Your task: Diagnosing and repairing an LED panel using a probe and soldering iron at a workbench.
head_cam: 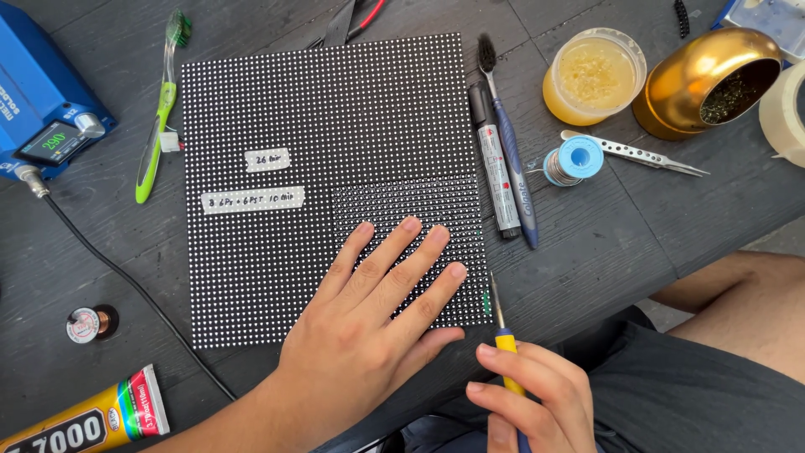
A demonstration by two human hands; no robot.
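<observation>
The left hand point(377, 319), fingers spread, presses flat on the stiff, fragile LED panel point(327, 184); the right hand point(528, 394) pinches a yellow-handled soldering iron point(501, 331) at the panel's near right edge.

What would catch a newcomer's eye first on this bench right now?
Probably the big black dotted LED panel at the centre of the dark table, with the left hand pressed flat on its lower right part. Next, the right hand holding a yellow-handled soldering iron at the panel's right edge, and the shiny gold holder top right.
</observation>
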